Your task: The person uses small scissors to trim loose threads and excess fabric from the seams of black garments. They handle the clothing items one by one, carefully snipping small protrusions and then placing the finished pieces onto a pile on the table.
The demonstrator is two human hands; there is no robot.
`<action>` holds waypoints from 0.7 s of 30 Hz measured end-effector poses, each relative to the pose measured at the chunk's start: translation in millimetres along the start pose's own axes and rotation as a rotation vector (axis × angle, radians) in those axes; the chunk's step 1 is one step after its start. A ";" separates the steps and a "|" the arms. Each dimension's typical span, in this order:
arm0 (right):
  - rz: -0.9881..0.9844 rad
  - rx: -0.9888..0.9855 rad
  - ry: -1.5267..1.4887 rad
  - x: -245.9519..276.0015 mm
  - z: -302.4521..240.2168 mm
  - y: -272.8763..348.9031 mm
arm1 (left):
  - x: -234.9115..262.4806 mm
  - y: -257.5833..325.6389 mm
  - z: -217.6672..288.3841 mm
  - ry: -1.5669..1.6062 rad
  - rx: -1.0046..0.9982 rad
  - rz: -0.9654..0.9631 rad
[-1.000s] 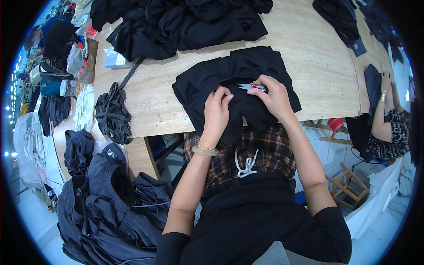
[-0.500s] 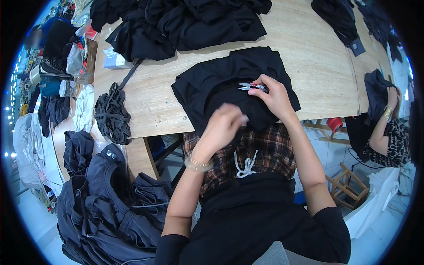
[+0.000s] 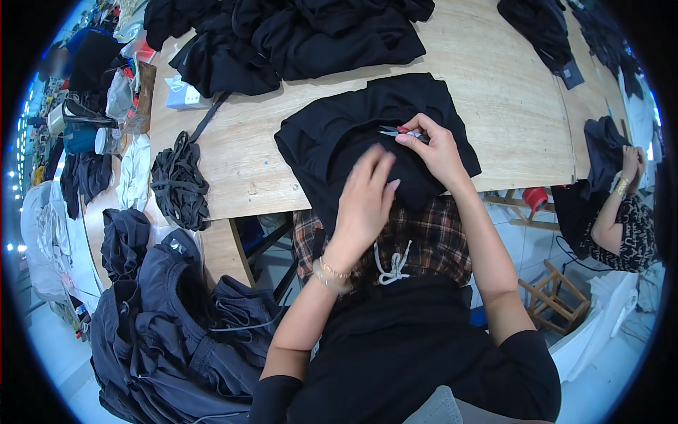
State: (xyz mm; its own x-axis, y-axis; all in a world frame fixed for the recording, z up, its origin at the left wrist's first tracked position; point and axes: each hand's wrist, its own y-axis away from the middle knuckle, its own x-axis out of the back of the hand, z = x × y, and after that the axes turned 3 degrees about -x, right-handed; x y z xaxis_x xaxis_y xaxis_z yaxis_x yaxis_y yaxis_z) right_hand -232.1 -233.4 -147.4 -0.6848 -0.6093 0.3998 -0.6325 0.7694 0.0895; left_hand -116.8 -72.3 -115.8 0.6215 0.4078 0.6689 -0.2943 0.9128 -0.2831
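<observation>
Black garment [image 3: 318, 124] folded in a loose heap at the near edge of the worktop [image 3: 515, 120], part of it dropping over toward the lap. Right hand [image 3: 432, 145] above its right half, grip pressed together, thumb and fingers pinching small red-and-silver snips [image 3: 400, 131]. Snips lie roughly crosswise, long axis left to right, tips leftward over the dark cloth; whether the blades are parted is too small to tell. Left hand [image 3: 367, 194] over the near middle of the garment, blurred, fingers spread and thumb standing apart; contact with cloth cannot be told. Key relation: blade tips sit just beyond the left fingertips and a little to their right, cloth beneath both; right hand nearer the garment's right side, left hand nearer its front. Farther off: pile of black garments [image 3: 339, 42] well beyond, bundle of dark straps [image 3: 180, 184] to the left, tissue box [image 3: 187, 97] past it. Far right, a co-worker's hand [image 3: 630, 166] beside dark cloth [image 3: 602, 148].
</observation>
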 end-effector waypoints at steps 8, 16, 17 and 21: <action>0.012 -0.024 -0.026 0.5 0.4 0.4 | -4.0 -10.0 -21.3 0.012 0.043 0.151; 0.013 -0.023 -0.032 1.2 4.4 5.2 | -31.8 -11.0 -50.9 0.259 0.297 0.194; 0.018 -0.033 -0.030 2.0 4.3 6.0 | -30.2 -9.5 -48.7 0.476 0.378 0.299; 0.033 -0.050 -0.052 2.9 2.0 7.1 | -19.0 18.9 -21.5 0.918 0.556 0.347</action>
State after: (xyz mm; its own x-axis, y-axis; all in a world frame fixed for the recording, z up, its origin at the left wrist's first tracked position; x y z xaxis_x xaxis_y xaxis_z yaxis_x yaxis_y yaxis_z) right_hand -239.3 -230.1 -147.4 -0.7235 -0.5920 0.3550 -0.5917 0.7967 0.1228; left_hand -118.6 -62.4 -148.6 0.6742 0.7081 -0.2098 -0.6952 0.7044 0.1435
